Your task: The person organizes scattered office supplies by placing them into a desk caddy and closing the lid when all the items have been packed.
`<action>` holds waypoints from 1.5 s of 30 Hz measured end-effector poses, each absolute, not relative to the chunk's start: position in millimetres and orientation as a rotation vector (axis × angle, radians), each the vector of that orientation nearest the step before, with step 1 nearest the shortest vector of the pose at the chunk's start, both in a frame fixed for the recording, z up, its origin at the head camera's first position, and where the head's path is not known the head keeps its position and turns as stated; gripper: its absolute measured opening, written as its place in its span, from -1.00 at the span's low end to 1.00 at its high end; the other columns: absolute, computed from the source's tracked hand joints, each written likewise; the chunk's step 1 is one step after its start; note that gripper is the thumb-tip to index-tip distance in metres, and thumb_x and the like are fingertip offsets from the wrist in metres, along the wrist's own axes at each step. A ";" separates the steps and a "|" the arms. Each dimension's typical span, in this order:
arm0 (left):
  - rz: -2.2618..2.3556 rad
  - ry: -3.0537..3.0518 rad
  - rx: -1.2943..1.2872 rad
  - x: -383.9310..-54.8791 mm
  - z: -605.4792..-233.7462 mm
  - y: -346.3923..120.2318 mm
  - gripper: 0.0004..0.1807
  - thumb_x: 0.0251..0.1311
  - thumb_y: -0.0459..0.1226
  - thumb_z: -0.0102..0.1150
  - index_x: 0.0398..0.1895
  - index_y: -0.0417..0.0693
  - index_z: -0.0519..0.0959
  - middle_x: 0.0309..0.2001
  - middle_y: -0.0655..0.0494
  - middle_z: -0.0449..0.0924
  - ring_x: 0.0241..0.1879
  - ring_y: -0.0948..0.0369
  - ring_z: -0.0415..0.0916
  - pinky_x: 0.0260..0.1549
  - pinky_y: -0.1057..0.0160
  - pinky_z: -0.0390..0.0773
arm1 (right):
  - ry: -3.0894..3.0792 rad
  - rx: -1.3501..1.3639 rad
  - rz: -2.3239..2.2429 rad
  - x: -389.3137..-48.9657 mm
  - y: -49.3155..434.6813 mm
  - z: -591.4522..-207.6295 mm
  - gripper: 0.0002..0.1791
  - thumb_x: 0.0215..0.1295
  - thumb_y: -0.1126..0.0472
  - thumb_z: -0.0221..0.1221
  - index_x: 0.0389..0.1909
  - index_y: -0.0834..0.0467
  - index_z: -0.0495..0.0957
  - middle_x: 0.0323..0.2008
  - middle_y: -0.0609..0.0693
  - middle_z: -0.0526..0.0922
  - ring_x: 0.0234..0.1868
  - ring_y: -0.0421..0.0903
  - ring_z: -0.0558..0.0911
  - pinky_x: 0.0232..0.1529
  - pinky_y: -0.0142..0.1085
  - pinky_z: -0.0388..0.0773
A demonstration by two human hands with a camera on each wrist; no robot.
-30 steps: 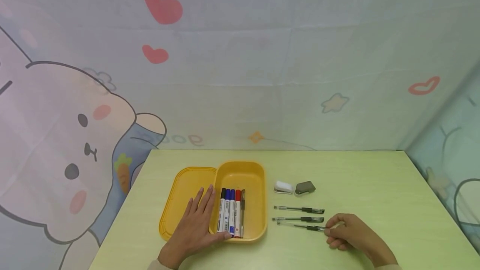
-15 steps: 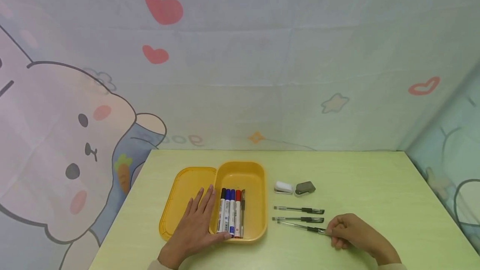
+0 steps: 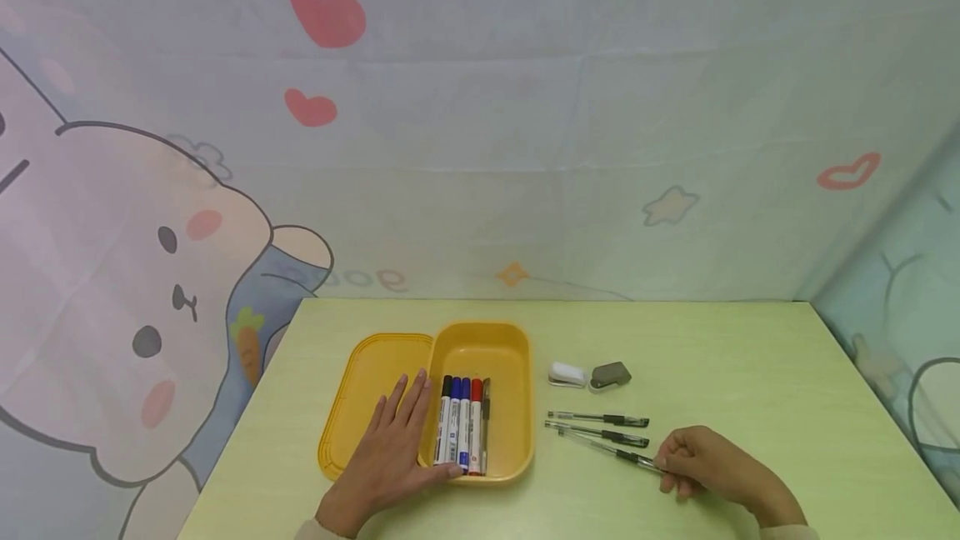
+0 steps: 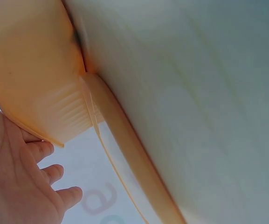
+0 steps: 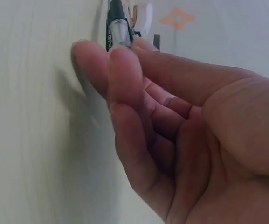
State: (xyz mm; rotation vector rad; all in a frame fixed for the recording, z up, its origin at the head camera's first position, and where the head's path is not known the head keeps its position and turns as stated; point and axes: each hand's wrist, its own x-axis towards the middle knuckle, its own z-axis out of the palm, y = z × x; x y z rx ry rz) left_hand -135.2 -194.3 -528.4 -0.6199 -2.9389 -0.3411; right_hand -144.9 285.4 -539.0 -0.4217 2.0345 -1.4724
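So the pen (image 3: 628,457) is a skinny one: see-through barrel, black section toward its right end, then a clear tip. The right wrist view catches a little print on it, mostly too small to read. It's in the front part of the tabletop (image 3: 750,373), right of the middle. The right grip (image 3: 708,467) is narrow, thumb and fingertips pinching that right end, so nearly the whole pen sticks out to the left of it. Can't tell if the pinched end is off the surface.

Long axis runs mostly side to side but slanted: free end aims at the back left corner, held end at the front right. Just behind it is a second pen (image 3: 621,437) on a gentler slant; can't tell if their left ends touch.

Left grip (image 3: 390,448) is spread wide over the lid (image 3: 378,369), against the box (image 3: 532,407), holding nothing.
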 end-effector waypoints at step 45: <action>-0.325 -2.979 -0.597 -137.5 -529.9 -194.0 0.35 0.02 0.58 0.00 0.65 -0.15 -0.08 0.66 -0.01 -0.17 0.62 -0.10 -0.16 0.47 -0.26 0.07 | 1.962 -0.220 -1.683 -145.8 292.6 -540.0 -0.50 0.51 0.12 0.15 0.23 0.44 0.46 0.03 0.17 0.68 -0.17 -0.02 0.72 -0.13 -0.12 0.73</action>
